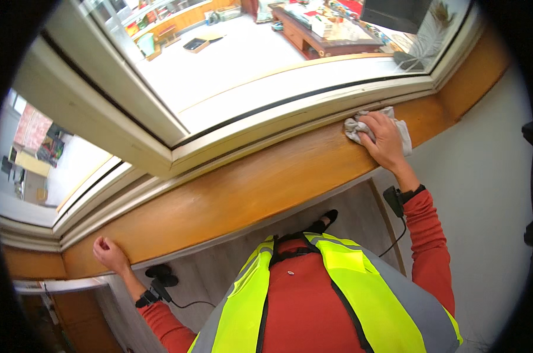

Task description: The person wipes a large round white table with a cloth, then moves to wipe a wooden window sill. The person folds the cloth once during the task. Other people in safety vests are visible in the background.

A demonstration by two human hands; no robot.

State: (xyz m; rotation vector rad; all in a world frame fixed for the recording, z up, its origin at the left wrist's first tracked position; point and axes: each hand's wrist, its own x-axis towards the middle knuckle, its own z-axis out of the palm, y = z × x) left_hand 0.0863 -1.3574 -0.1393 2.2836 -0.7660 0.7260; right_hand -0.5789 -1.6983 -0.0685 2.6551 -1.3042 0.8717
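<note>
A long varnished wooden windowsill (231, 194) runs across the view below a cream-framed sliding window (301, 110). Near the sill's right end, my right hand (382, 137) presses a crumpled pale grey cloth (401, 132) onto the wood, close to the window frame. Part of the cloth is hidden under the palm and fingers. At the sill's left end, my left hand (110, 254) rests near the front edge with its fingers curled in. No object shows in it.
A pale wall (460, 185) adjoins the sill at the right. Below the sill lies a grey wood-look floor (204, 269). Cabled devices are strapped to both wrists. Through the glass, a dark wooden table (328, 42) bears several items.
</note>
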